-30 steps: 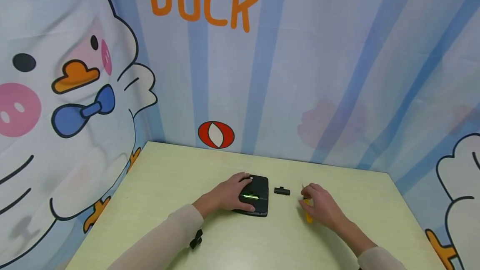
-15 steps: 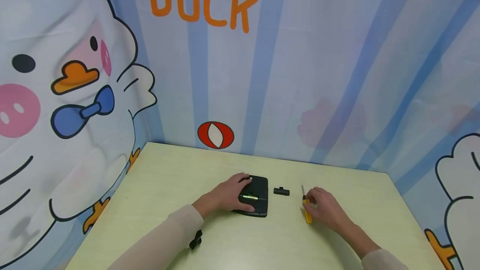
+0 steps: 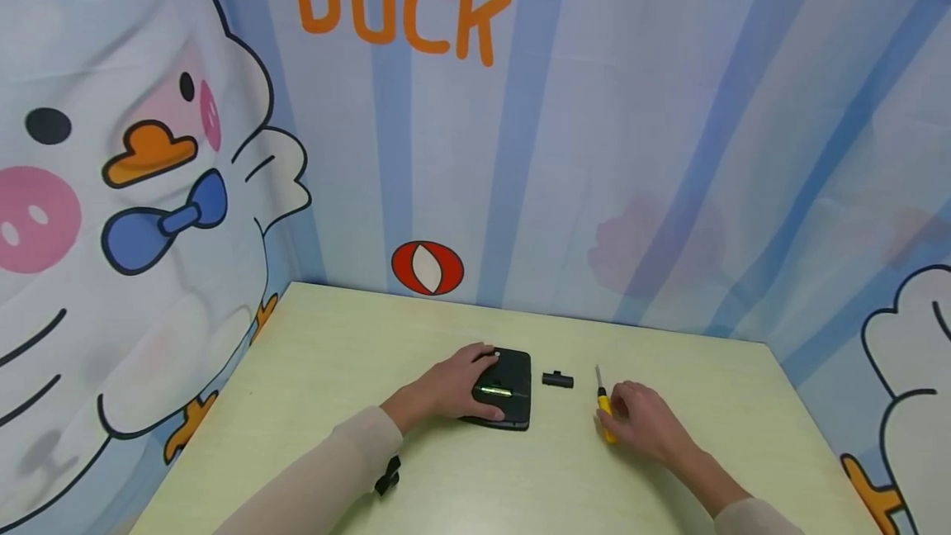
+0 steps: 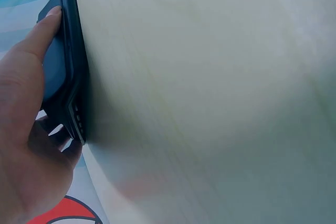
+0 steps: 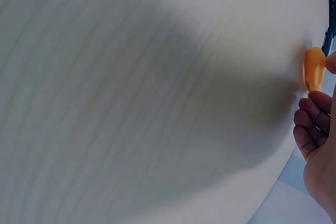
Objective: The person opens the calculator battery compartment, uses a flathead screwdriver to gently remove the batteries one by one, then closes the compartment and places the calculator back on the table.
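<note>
A flat black device, like a calculator lying face down, has an uncovered slot in its back with a green battery inside. My left hand holds its left end, thumb on the back and fingers around the far side, seen in the left wrist view. To the right lies a small black battery cover. A screwdriver with a yellow handle lies on the table, tip pointing away. My right hand is beside it, thumb touching the handle and the other fingers loosely bent, apart from it.
The pale wooden table ends at a blue-and-white duck-print curtain at the back and sides. A small black object shows at my left forearm, partly hidden by the sleeve.
My right hand has drawn back slightly toward me along the screwdriver, uncovering its shaft and more of its handle. My left hand and the device have stayed in place.
</note>
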`<action>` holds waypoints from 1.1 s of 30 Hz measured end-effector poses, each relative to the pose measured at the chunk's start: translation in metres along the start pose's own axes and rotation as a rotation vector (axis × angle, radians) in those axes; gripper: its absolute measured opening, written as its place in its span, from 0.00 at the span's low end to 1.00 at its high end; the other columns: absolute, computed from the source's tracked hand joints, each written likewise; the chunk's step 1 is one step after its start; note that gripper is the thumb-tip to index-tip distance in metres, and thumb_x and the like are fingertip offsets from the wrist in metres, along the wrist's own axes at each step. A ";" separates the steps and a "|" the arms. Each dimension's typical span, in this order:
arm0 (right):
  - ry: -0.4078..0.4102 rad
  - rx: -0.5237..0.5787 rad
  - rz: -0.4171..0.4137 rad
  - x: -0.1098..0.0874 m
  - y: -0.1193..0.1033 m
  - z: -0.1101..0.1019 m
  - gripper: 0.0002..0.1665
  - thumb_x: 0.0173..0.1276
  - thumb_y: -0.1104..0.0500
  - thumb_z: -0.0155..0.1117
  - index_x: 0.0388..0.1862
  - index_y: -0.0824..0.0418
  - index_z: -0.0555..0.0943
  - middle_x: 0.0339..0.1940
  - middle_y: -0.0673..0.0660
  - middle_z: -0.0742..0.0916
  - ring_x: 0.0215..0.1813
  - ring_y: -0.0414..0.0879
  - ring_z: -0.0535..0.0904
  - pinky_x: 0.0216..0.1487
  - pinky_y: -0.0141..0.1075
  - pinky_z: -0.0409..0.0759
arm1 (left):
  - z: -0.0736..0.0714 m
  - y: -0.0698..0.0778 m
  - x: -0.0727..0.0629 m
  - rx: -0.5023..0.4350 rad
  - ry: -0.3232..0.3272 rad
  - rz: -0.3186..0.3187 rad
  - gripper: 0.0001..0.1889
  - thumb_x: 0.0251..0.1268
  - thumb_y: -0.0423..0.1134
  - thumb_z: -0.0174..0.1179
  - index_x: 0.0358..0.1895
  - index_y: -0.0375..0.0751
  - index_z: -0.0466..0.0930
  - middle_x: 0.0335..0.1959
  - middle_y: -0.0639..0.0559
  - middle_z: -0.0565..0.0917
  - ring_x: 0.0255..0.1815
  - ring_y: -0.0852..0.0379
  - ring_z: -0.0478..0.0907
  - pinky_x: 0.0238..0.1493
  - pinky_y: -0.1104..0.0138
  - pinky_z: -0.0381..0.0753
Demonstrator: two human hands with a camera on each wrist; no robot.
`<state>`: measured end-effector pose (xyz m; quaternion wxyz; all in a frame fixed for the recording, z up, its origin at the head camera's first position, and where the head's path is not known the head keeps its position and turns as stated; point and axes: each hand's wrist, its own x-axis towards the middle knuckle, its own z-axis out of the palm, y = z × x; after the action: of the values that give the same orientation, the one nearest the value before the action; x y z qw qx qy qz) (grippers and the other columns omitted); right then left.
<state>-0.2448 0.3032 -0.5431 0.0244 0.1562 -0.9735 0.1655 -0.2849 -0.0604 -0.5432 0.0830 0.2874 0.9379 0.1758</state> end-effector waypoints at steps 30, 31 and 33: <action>0.043 0.037 0.080 0.001 -0.004 0.013 0.12 0.65 0.58 0.69 0.26 0.56 0.75 0.22 0.50 0.75 0.26 0.44 0.68 0.32 0.38 0.68 | 0.001 -0.002 0.001 0.008 0.002 0.003 0.55 0.60 0.75 0.66 0.84 0.47 0.62 0.85 0.49 0.58 0.84 0.49 0.58 0.76 0.53 0.70; 0.053 0.039 0.086 0.000 -0.005 0.014 0.11 0.65 0.58 0.69 0.26 0.56 0.76 0.22 0.49 0.75 0.26 0.44 0.69 0.32 0.38 0.68 | 0.001 -0.001 0.001 0.005 0.001 0.002 0.55 0.60 0.75 0.66 0.84 0.47 0.62 0.85 0.48 0.58 0.84 0.49 0.57 0.76 0.53 0.70; 0.088 0.047 0.089 0.000 -0.006 0.015 0.10 0.64 0.59 0.70 0.27 0.56 0.76 0.22 0.49 0.75 0.26 0.44 0.69 0.32 0.38 0.69 | 0.000 -0.001 -0.001 0.004 0.002 0.002 0.55 0.60 0.75 0.66 0.84 0.47 0.62 0.85 0.48 0.58 0.84 0.49 0.57 0.76 0.53 0.70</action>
<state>-0.2424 0.2928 -0.5552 0.0563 0.1059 -0.9732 0.1960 -0.2848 -0.0614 -0.5440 0.0812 0.2884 0.9380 0.1743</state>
